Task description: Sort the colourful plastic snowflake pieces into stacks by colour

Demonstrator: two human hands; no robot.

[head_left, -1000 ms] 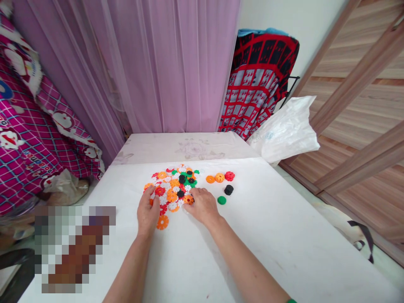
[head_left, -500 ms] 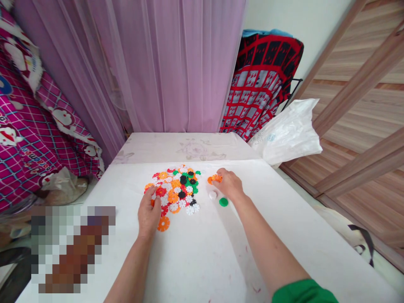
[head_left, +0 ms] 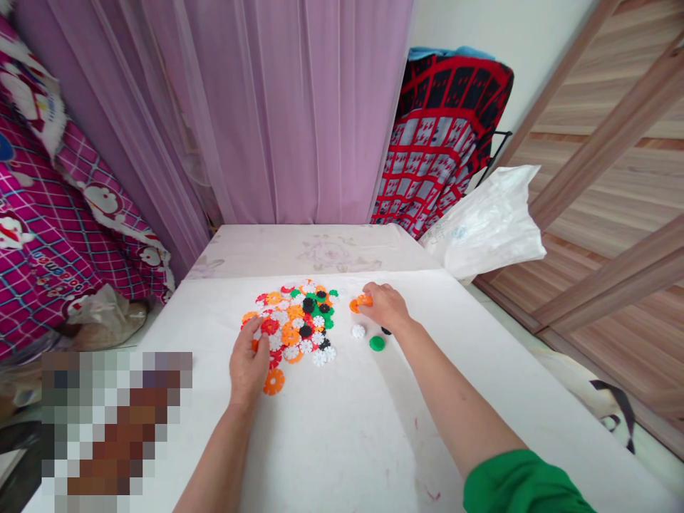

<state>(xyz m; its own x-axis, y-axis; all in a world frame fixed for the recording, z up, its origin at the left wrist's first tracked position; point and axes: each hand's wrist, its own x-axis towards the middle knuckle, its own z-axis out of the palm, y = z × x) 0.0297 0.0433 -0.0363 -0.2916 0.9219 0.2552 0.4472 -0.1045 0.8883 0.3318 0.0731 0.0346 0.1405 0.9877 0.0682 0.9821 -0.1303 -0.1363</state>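
Note:
A pile of notched plastic snowflake discs [head_left: 291,333] in red, orange, white, green and black lies spread on the white tabletop. My left hand [head_left: 250,360] rests at the pile's left edge, thumb and fingers apart around some red and orange discs. To the right of the pile, my right hand [head_left: 385,306] has its fingers closed on orange snowflake discs [head_left: 361,304], partly hidden by the fingertips. Just below that hand sit a white disc [head_left: 358,331], a green disc [head_left: 377,343] and a black disc [head_left: 387,330], the last mostly covered by the wrist.
The table [head_left: 331,442] has a floral cloth strip [head_left: 320,251] along its far end, against a purple curtain [head_left: 299,114]. A white plastic bag [head_left: 489,224] hangs past the right far corner. Wooden doors [head_left: 614,185] stand at right, and a pink patterned cloth [head_left: 64,221] at left.
My right hand has shifted slightly left and up over the orange discs, and a black disc now shows beneath its wrist. My left hand stays almost in place at the pile.

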